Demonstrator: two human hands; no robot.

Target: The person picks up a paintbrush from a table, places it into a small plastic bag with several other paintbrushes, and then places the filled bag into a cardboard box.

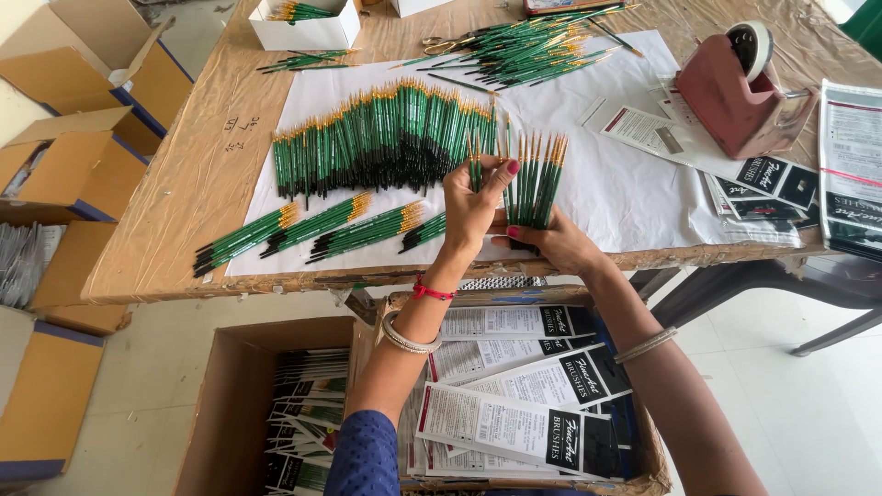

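My left hand [473,209] pinches a few green paint brushes [476,165] upright by their dark ends. My right hand [551,242] holds a fanned set of green brushes [537,182] with golden ferrules pointing up. Both hands meet at the near edge of the white sheet [625,193]. To the left stands a long fanned row of the same brushes [381,138]. Several small bundles of brushes [312,230] lie along the sheet's near edge.
A loose pile of brushes [514,50] lies at the back. A pink tape dispenser [740,92] and printed packets [850,165] sit right. A white box [308,28] stands at back left. Cartons of packed brush sleeves [524,404] sit on the floor; more cardboard boxes [73,174] left.
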